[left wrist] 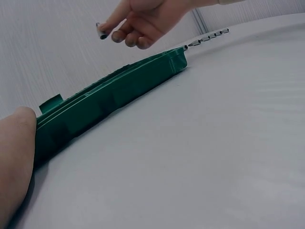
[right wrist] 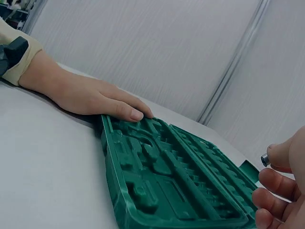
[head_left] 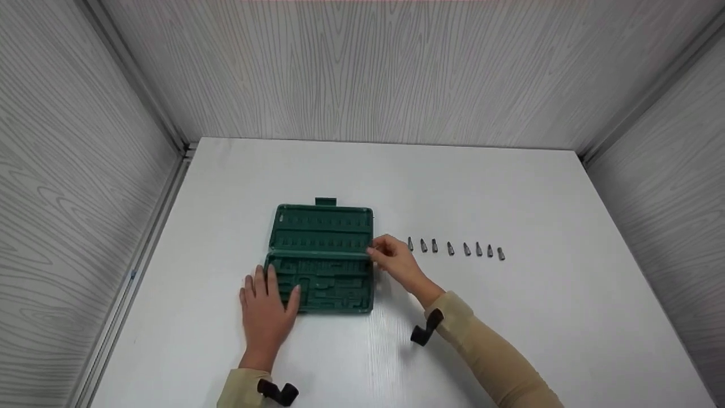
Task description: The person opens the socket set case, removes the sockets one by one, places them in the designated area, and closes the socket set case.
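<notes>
A green plastic tool case (head_left: 320, 310) lies unfolded on the white table, its moulded compartments facing up. My left hand (head_left: 265, 314) rests with spread fingers on the case's near left corner; in the right wrist view that hand (right wrist: 90, 95) presses on the rim. My right hand (head_left: 398, 262) is above the case's right side, near the hinge. Between its thumb and fingertips it pinches a small metal socket bit (left wrist: 101, 31), whose hollow end shows in the right wrist view. Other socket bits (head_left: 450, 248) lie in a row to the right of that hand.
The case's latch tab (head_left: 325, 201) sticks out at its far edge. Grey wood-grain panels (head_left: 351, 68) stand behind the table (head_left: 481, 192) and along both sides. A small black wrist-mounted device (head_left: 427, 327) sits on each sleeve.
</notes>
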`<state>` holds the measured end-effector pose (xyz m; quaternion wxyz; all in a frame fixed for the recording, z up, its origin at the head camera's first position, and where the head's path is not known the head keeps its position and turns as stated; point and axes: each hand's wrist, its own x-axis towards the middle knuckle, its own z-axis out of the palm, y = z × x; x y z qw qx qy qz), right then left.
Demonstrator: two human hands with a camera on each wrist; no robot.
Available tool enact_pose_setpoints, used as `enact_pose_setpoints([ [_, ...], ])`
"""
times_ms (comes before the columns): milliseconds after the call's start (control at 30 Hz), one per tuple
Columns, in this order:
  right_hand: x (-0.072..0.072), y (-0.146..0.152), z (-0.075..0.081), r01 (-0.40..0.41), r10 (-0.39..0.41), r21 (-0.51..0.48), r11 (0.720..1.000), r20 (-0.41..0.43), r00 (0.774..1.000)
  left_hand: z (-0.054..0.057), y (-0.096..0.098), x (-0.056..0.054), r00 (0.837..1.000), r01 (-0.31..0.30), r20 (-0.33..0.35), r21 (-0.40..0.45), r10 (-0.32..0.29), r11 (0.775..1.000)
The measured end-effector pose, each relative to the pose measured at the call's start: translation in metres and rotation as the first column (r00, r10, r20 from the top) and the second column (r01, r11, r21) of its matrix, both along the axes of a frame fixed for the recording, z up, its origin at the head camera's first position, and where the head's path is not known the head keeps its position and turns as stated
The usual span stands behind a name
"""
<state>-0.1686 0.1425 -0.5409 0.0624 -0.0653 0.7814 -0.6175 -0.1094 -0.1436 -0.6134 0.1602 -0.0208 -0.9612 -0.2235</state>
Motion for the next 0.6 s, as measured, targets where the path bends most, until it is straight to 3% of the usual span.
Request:
enact_pose_setpoints([
  [267,0.023,0.048,-0.004,0.096,-0.096,0.023,0.995,0.025,0.995,-0.002,0.001,0.001,1.0,0.001,0.006,0.01,-0.001,1.0],
  [367,0.032,0.063,0.003,0.151,-0.152,0.051,0.987,0.022,0.988,-0.002,0.001,0.001,1.0,0.003,0.006,0.014,-0.003,1.0],
  [433,0.039,0.072,0.012,0.2,-0.202,0.063,0.978,0.017,0.979,-0.001,0.001,0.001,1.0,0.007,0.0,0.022,-0.007,1.0],
  [600,0.049,0.109,0.003,0.328,-0.329,0.072,0.942,0.001,0.944,-0.001,0.0,0.0,1.0,0.016,-0.01,0.027,-0.016,1.0],
])
